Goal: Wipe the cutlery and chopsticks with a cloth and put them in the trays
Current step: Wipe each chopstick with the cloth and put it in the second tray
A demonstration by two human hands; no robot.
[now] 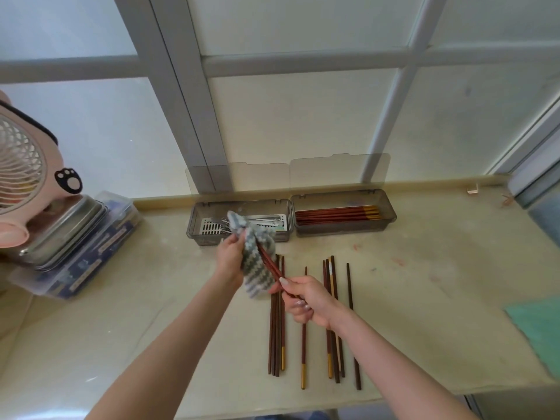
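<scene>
- Currently the left grip (231, 256) holds the cloth (257, 269) bunched around the far part of the held chopsticks (272, 267), with its fingers curled into the fabric.
- The right grip (306, 301) pinches the same chopsticks at their near end, thumb and fingers closed on them.
- Their long axis runs on a slant, from the right grip up to the cloth, farther and to the left. Both hands are raised over the middle of the tabletop (151, 328).
- The step looks like wiping. These chopsticks are not yet in a tray.
- The right tray (391, 221) sits at the far edge with its lid up. Its stored chopsticks (333, 216) lie left to right, so the held ones would need turning to match.
- That tray lies beyond and to the right of the right grip, which is the nearer hand.
- The left tray (194, 225), just beside it, holds cutlery (266, 221) and sits straight beyond the cloth.
- Loose chopsticks (303, 344) lie toward the near edge, pointing near to far, below and beside the right grip. They probably await wiping.
</scene>
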